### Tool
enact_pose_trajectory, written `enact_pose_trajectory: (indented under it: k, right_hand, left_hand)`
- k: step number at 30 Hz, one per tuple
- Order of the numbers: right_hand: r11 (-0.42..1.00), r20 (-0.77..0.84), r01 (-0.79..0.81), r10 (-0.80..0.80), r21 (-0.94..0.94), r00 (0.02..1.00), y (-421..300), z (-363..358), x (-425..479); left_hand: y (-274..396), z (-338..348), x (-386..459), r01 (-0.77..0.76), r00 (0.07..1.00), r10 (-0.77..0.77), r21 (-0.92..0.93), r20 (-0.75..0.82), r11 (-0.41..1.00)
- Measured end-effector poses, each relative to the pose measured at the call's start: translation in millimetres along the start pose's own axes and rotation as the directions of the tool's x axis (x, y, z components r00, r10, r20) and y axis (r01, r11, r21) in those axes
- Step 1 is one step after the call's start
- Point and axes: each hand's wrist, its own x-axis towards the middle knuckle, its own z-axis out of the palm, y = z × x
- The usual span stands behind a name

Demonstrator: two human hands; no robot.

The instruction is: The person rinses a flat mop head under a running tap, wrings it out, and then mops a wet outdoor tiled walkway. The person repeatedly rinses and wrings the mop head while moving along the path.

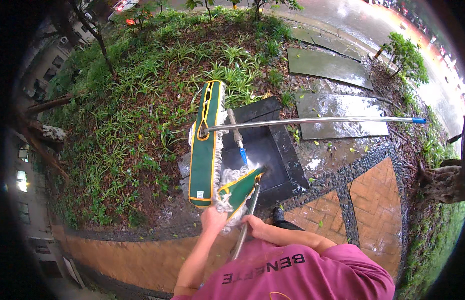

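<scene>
My right hand (253, 225) grips the metal handle (240, 240) of a dust mop, whose far end runs back beside my body. My left hand (213, 219) is closed on the near end of this mop's head (236, 193), a green cloth cover with yellow edging and wet white fringe. The head is tilted over a black basin (288, 150). Water sprays beside it under a tap with a blue lever (243, 155). A second green flat mop (205, 165) lies across the basin's left side, its steel handle (311, 120) stretching right to a blue tip.
Plants and leaf litter (161, 112) cover the bed ahead and left. Wet stone slabs (341, 112) lie to the right, beside brick paving (375, 202) edged with pebbles. A tree trunk (442, 183) stands at the far right. My shoe (278, 213) is near the basin's corner.
</scene>
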Motion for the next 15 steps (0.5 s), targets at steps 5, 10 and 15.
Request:
enact_pose_trajectory:
  k: [5, 10, 15]
  right_hand:
    - [0.997, 0.116, 0.002, 0.007, -0.081, 0.993, -14, -5, -52]
    - [0.990, 0.109, -0.011, 0.027, -0.141, 0.994, -35, -59, 8]
    - [0.972, 0.152, -0.054, 0.090, -0.228, 0.984, -13, -50, -35]
  left_hand:
    - [5, -2, -9, 0.071, 0.994, -0.101, -0.428, -0.047, 0.901]
    - [-10, 69, 14, 0.096, 0.962, -0.253, -0.748, -0.099, 0.657]
    - [-44, 62, -18, 0.233, 0.879, -0.476, -0.886, 0.016, 0.401]
